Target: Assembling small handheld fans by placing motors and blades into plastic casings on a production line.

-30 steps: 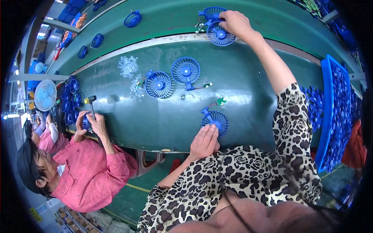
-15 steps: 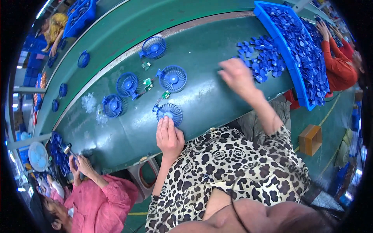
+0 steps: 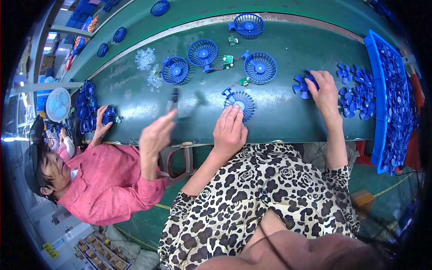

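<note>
My left hand (image 3: 231, 131) rests with its fingers together on the round hub of a blue fan housing (image 3: 248, 107), holding it on the green work surface. A small green circuit board (image 3: 244, 81) is wired to that housing. Farther right, my right hand (image 3: 325, 92) has its fingers closed on a blue fan blade (image 3: 301, 87). Just right of it lies a loose pile of blue fan blades (image 3: 358, 96). Beyond my left hand stand several more caged fan housings, among them one (image 3: 260, 67) straight ahead and another (image 3: 203, 52) farther left.
A blue tray (image 3: 377, 108) heaped with fan blades borders the right side. At the left, a co-worker in pink (image 3: 110, 189) reaches over the table near a blurred dark object (image 3: 174, 95). Clear plastic bits (image 3: 145, 59) lie at the far left.
My right hand has reached the fan blades and closed on one. The left hand stays on the housing. The view has shifted, and the co-worker's hands have moved apart.
</note>
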`<state>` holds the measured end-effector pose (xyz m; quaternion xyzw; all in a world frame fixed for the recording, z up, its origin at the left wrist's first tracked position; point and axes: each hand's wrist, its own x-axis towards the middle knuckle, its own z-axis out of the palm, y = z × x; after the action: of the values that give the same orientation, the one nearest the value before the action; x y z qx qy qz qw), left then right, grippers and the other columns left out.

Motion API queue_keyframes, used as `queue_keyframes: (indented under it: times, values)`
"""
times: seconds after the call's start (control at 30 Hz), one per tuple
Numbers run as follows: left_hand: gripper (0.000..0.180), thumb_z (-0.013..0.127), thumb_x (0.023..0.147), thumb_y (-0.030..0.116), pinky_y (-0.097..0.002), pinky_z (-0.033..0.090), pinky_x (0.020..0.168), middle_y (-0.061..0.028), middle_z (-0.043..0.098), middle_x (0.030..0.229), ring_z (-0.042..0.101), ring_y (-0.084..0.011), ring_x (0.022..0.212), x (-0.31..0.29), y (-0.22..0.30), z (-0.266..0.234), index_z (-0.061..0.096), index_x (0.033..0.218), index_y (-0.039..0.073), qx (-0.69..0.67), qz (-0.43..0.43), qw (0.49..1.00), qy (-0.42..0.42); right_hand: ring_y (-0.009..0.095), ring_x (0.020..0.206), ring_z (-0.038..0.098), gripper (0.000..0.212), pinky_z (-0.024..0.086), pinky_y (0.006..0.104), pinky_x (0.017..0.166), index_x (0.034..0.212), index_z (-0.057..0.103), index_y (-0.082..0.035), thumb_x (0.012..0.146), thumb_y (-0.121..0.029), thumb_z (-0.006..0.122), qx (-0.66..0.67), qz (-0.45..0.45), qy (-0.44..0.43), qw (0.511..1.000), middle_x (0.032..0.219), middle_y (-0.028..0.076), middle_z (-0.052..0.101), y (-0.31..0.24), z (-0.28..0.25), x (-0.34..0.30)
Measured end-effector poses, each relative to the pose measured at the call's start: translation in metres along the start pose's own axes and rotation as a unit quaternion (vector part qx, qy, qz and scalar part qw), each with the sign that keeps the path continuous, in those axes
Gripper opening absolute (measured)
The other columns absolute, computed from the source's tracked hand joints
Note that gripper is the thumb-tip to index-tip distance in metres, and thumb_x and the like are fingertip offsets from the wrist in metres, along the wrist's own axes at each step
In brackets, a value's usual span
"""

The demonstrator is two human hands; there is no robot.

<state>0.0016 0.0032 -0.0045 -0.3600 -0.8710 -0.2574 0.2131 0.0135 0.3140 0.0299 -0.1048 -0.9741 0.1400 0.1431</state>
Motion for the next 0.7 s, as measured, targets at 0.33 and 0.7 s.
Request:
queue_keyframes:
  times: [0.33, 0.7]
  values:
    - [0.038, 0.06, 0.066, 0.002, -0.0403, 0.046, 0.094, -0.017, 0.061, 0.111, 0.057, -0.0313, 0.107, 0.002, 0.0, -0.002, 0.062, 0.104, -0.005, 0.0, 0.002, 1.0, -0.005, 0.004, 0.068, 0.048, 0.017, 0.039, 0.0197, 0.06, 0.101, 0.064, 0.0, 0.088, -0.009, 0.059, 0.341, 0.119, 0.021, 0.932, 0.078, -0.002, 0.058, -0.023, -0.03, -0.006]
    - [0.042, 0.06, 0.066, -0.004, -0.0403, 0.046, 0.091, -0.0176, 0.061, 0.112, 0.059, -0.0338, 0.104, 0.004, 0.003, -0.002, 0.061, 0.108, -0.005, -0.02, -0.011, 1.0, 0.004, 0.016, 0.067, 0.057, 0.019, 0.046, 0.0295, 0.06, 0.104, 0.061, 0.0, 0.086, -0.006, 0.059, 0.277, 0.055, -0.027, 0.959, 0.081, 0.007, 0.062, -0.031, 0.011, -0.029]
